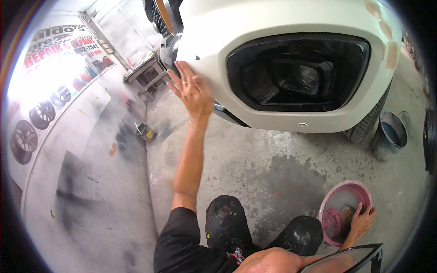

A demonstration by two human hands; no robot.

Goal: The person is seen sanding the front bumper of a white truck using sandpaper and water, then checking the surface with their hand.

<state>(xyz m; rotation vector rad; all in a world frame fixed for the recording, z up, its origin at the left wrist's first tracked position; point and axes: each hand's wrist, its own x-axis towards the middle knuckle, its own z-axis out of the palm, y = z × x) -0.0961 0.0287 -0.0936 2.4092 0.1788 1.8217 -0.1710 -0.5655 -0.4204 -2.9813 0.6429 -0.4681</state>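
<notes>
My left hand [193, 93] lies with spread fingers against the side of a white car bumper [273, 120], near its left corner; a ring shows on one finger. Set into the bumper is a glossy black panel [255, 50] with a recessed lamp housing [302, 77]. Low on the right stands a pink basin [324, 200] of cloudy water. In it are a pink cloth [332, 220] and a brownish block [348, 216]. My right hand [363, 223] is over the basin's right rim, fingers apart, close beside the block. Its fingertips are partly hidden.
A dark bucket [391, 134] stands by the tyre [368, 123] on the right. A small can [145, 132] sits by the left wall [104, 177], with a wooden stand [148, 75] beyond. The concrete floor [214, 168] has wet patches. Peach-coloured patches [391, 55] mark the bumper's right side.
</notes>
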